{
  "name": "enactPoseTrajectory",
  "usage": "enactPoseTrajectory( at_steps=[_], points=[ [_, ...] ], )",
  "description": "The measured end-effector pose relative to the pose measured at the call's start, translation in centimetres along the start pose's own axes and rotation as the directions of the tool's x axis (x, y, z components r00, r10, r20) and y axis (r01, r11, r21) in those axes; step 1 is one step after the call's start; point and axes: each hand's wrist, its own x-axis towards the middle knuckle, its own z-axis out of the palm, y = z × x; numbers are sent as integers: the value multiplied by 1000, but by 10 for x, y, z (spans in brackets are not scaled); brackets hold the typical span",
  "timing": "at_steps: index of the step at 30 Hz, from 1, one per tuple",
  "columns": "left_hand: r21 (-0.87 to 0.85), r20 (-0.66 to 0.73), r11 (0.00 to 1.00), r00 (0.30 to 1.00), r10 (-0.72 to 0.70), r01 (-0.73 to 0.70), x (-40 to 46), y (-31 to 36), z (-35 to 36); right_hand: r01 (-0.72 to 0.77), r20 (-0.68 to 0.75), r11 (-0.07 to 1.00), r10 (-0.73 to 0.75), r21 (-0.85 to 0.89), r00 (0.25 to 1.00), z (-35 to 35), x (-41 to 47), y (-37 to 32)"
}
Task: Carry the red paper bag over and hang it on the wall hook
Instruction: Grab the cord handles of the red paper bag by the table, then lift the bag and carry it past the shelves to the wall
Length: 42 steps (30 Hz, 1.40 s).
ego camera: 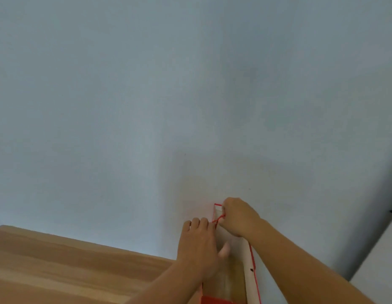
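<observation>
The red paper bag (236,279) hangs against the pale wall at the bottom of the view, seen from above with its white inside showing. Its thin red cord handles (217,212) run up to a small clear hook (218,209) on the wall. My right hand (240,217) pinches the cord right at the hook. My left hand (199,246) lies over the bag's left top edge, its fingers at the crossing of the cords and its thumb inside the bag's mouth. The hook is partly hidden by my right hand.
A wooden tabletop (69,268) stands against the wall (146,106) at the lower left, just beside the bag. A white surface edge (379,260) shows at the lower right.
</observation>
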Motion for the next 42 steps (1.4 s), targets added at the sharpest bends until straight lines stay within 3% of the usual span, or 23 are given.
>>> enactPoseTrajectory(
  at_steps=[3, 7, 11, 15, 17, 19, 21, 25, 27, 30, 35, 37, 40, 42],
  points=[
    [-104, -83, 991, 992, -98, 89, -4, 14, -14, 36, -113, 999, -33, 30, 993, -16, -8, -19],
    [-174, -157, 966, 963, -219, 191, -15, 17, -34, 59, -132, 989, -40, 138, 990, -28, -16, -41],
    [-111, -125, 957, 951, -281, 268, -32, -8, -53, 111, -77, 957, -94, 268, 993, -33, -30, -65],
    [-130, -230, 947, 920, -316, 293, -69, -51, -82, 204, 69, 907, -246, 368, 967, -24, -48, -96],
    [-86, -295, 951, 904, -309, 297, -88, -74, -104, 229, 209, 846, -364, 481, 907, -17, -58, -112],
    [-28, -298, 936, 891, -342, 350, -115, -100, -130, 214, 378, 785, -494, 581, 783, -8, -74, -137],
    [16, -301, 907, 867, -398, 422, -150, -127, -155, 292, 427, 752, -599, 590, 678, 6, -91, -166],
    [57, -370, 784, 742, -559, 619, -236, -168, -203, 716, 215, 604, -795, 349, 567, 35, -138, -230],
    [91, -403, 727, 693, -598, 681, -279, -183, -226, 778, 64, 509, -849, 368, 525, 33, -174, -265],
    [54, -488, 658, 595, -639, 751, -336, -204, -254, 863, -95, 312, -921, 398, 378, 29, -217, -327],
    [-10, -506, 579, 495, -706, 815, -421, -255, -295, 852, 50, 241, -968, 466, 246, 62, -284, -447],
    [-20, -517, 559, 471, -715, 829, -457, -281, -310, 838, 23, 217, -971, 500, 238, 82, -308, -494],
    [63, -507, 529, 484, -713, 846, -512, -324, -337, 827, 39, 220, -971, 516, 234, 101, -338, -563],
    [198, -489, 476, 508, -709, 857, -550, -354, -356, 905, -15, 175, -980, 388, 196, 103, -357, -608]
  ],
)
